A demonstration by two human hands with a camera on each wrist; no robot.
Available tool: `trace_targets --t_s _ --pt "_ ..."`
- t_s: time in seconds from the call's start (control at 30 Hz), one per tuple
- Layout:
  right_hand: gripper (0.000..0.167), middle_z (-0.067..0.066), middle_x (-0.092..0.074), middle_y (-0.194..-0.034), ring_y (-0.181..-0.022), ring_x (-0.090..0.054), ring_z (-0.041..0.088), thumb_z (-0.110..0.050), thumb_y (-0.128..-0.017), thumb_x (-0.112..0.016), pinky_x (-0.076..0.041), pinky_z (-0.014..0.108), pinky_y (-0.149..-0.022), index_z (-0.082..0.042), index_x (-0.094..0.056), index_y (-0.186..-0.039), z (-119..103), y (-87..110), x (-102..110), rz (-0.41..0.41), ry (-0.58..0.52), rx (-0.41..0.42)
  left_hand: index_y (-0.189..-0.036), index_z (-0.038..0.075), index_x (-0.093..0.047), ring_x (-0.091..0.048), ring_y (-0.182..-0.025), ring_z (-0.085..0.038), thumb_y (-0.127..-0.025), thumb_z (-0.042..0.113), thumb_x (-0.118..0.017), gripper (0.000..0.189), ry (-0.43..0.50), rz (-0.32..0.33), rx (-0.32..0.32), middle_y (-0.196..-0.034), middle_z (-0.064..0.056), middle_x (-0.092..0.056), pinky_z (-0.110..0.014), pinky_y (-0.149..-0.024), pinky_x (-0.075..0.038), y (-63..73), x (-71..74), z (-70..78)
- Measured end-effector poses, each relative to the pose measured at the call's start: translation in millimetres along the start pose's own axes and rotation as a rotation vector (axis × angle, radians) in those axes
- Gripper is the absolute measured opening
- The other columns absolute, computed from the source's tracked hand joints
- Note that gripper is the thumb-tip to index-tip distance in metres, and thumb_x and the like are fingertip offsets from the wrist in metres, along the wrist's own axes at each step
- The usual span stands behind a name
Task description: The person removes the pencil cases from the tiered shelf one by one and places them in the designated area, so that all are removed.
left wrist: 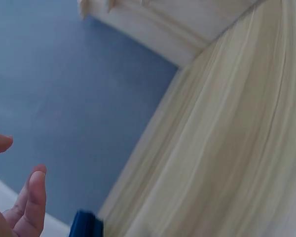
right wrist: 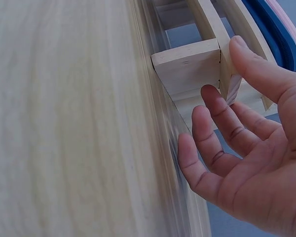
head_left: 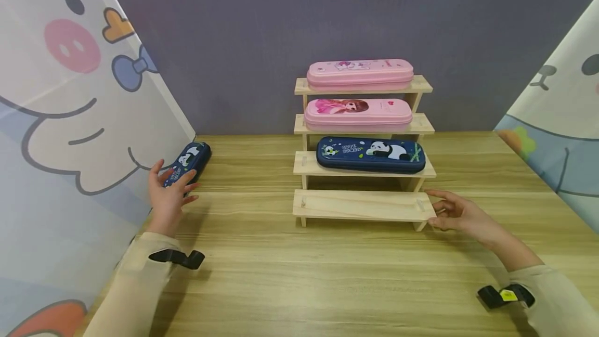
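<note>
Over a dark blue pencil case (head_left: 200, 159) with a panda print, by the left wall panel, my left hand (head_left: 169, 191) hovers with spread fingers. Only a blue corner of that pencil case (left wrist: 86, 224) appears in the left wrist view, below the parted thumb and fingers. My right hand (head_left: 456, 213) holds the right end of the lowest board of a wooden tiered rack (head_left: 360, 204), thumb at the front edge and fingers at the rear. Its third tier carries another blue panda pencil case (head_left: 372, 155). Two pink pencil cases, one with a doll print (head_left: 357, 114), one with a rabbit print (head_left: 360, 74), lie on the upper tiers.
A wood-grain table (head_left: 299, 274) spans the front. Behind it rises a dark grey wall (head_left: 243, 66). Cartoon-printed panels stand on both sides, the left panel (head_left: 93, 134) close beside the left hand, the right panel (head_left: 571, 134) farther off.
</note>
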State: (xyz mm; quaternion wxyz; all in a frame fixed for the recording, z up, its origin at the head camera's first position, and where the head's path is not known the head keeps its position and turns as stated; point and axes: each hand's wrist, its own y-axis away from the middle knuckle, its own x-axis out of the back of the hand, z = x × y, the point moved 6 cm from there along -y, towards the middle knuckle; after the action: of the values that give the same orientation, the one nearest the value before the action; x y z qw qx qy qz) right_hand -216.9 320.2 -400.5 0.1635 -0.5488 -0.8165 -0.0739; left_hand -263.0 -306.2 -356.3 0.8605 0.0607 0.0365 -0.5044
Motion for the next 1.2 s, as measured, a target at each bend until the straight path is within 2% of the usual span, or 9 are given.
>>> trace_targets --t_s 0.23,0.4,0.5,0.77,0.93,1.2 --pt "0.063 -0.006 -0.067 -0.107 -0.088 -0.066 0.01 0.008 -0.093 -0.063 -0.059 0.025 -0.068 -0.022 -0.044 -0.145 -1 -0.4 -1 -0.015 -0.016 0.005 -0.155 0.029 -0.023 -0.07 -0.066 -0.011 -0.091 0.011 -0.073 0.082 -0.056 -0.118 -0.058 -0.142 -0.004 -0.031 -0.025 -0.049 -0.058 15.8 -38.8 6.3" --pt "0.062 -0.005 -0.067 -0.106 -0.087 -0.066 0.011 0.008 -0.093 -0.063 -0.059 0.025 -0.068 -0.021 -0.044 -0.145 -2 -0.8 -1 -0.018 -0.02 0.008 -0.156 0.026 -0.022 -0.07 -0.066 -0.01 -0.093 0.008 -0.069 0.081 -0.067 -0.213 -0.096 -0.146 -0.008 -0.032 -0.026 -0.049 -0.058 28.5 -64.6 10.6" --pt "0.062 -0.005 -0.067 -0.106 -0.087 -0.066 0.011 0.008 -0.093 -0.063 -0.059 0.025 -0.068 -0.024 -0.045 -0.143 -3 -0.8 -1 -0.021 -0.025 0.006 -0.156 0.024 -0.021 -0.071 -0.067 -0.011 -0.094 0.008 -0.069 0.08 -0.068 -0.273 -0.108 -0.146 -0.009 -0.032 -0.027 -0.05 -0.059 35.2 -79.1 10.9" --pt "0.064 -0.007 -0.068 -0.107 -0.088 -0.066 0.01 0.009 -0.093 -0.062 -0.059 0.025 -0.07 -0.034 -0.047 -0.139 -2 0.8 -2 -0.033 -0.037 0.025 -0.155 0.02 -0.022 -0.071 -0.068 -0.015 -0.094 0.002 -0.066 0.078 -0.042 -0.43 -0.119 -0.146 -0.011 -0.033 -0.028 -0.05 -0.059 52.2 -119.8 8.8" --pt "0.064 -0.006 -0.068 -0.108 -0.088 -0.067 0.011 0.009 -0.094 -0.061 -0.059 0.025 -0.07 -0.034 -0.047 -0.139 -2 0.3 -2 -0.037 -0.039 0.027 -0.155 0.018 -0.024 -0.071 -0.067 -0.016 -0.092 0.0 -0.067 0.078 -0.037 -0.501 -0.126 -0.147 -0.011 -0.035 -0.029 -0.048 -0.059 65.9 -144.0 8.7" --pt "0.064 -0.007 -0.068 -0.108 -0.089 -0.066 0.011 0.008 -0.094 -0.061 -0.059 0.025 -0.07 -0.034 -0.046 -0.139 0 0.4 0 -0.029 -0.034 0.013 -0.154 0.019 -0.027 -0.072 -0.075 -0.028 -0.091 0.002 -0.07 0.079 -0.057 -0.617 -0.119 -0.148 -0.01 -0.036 -0.03 -0.048 -0.059 85.7 -182.0 5.2"
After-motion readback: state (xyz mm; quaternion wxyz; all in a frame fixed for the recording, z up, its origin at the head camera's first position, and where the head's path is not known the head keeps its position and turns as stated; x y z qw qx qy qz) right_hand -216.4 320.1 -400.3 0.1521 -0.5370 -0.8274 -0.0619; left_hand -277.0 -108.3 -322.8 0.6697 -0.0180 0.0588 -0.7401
